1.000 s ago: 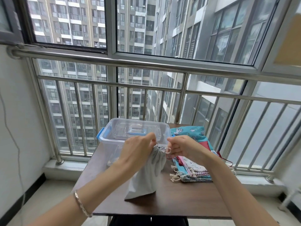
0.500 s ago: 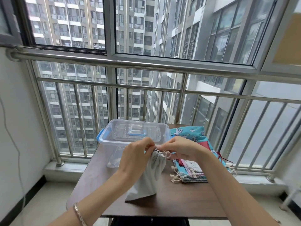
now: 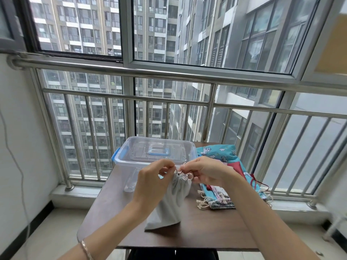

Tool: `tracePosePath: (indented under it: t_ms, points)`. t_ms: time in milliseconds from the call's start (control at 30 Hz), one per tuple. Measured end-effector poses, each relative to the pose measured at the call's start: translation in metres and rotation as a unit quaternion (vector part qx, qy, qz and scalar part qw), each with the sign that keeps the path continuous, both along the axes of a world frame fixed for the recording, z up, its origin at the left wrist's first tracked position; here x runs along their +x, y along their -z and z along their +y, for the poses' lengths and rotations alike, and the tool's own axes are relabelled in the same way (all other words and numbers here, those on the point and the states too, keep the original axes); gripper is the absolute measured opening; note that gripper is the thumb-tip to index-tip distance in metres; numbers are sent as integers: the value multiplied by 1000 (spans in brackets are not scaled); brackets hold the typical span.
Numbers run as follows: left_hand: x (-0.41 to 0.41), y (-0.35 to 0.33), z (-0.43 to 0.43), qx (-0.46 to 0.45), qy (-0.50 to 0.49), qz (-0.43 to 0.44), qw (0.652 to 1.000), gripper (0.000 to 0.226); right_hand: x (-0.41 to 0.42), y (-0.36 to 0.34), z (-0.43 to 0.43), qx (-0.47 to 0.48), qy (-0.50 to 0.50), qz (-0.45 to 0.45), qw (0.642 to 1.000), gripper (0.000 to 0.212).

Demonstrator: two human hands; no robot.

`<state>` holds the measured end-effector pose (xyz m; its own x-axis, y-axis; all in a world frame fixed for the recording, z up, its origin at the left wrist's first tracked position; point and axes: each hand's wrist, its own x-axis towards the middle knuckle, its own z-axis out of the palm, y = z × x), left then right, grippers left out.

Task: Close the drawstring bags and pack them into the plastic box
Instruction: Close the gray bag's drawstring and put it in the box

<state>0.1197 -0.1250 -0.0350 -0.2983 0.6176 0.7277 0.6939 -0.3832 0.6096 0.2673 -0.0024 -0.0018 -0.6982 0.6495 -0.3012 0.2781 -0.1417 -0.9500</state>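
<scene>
A grey drawstring bag (image 3: 170, 205) stands on the brown table (image 3: 206, 229) with its neck gathered tight. My left hand (image 3: 152, 182) pinches the cord at the left of the neck. At the right of the neck my right hand (image 3: 204, 171) pinches the looped cord. Behind the hands sits the clear plastic box (image 3: 150, 156) with blue latches, its lid on top. To the right lies a pile of patterned drawstring bags (image 3: 217, 197), with a teal printed bag (image 3: 219, 152) farther back.
A steel railing (image 3: 169, 74) and large windows run just behind the table. A white wall (image 3: 18, 147) with a hanging cable is to the left. Floor shows on both sides of the small table.
My hands have drawn closer together at the bag's neck, and the neck is gathered tighter than before. The bag stays standing in the same spot.
</scene>
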Motion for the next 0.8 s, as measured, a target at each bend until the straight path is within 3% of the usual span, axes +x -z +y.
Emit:
tracePosePath:
  t_ms: [100, 367, 467, 600, 733, 800]
  points:
    - [0, -3, 0, 7, 13, 2, 1000, 15, -1, 0, 1, -1, 8, 4, 1000, 12]
    - [3, 5, -5, -17, 33, -141, 989, 22, -2, -3, -8, 55, 9, 5, 998, 19]
    - [4, 2, -3, -34, 54, -171, 983, 18, -1, -7, -12, 35, -22, 1, 999, 21]
    - [1, 1, -1, -39, 69, -183, 980, 18, 4, -8, -10, 2, -32, 31, 999, 21]
    - [2, 0, -2, -17, 65, -168, 983, 21, 1, -3, -16, -16, -5, 73, 997, 44]
    - [3, 0, -1, -11, 64, -169, 984, 20, -2, 0, -19, -35, 20, 121, 992, 40]
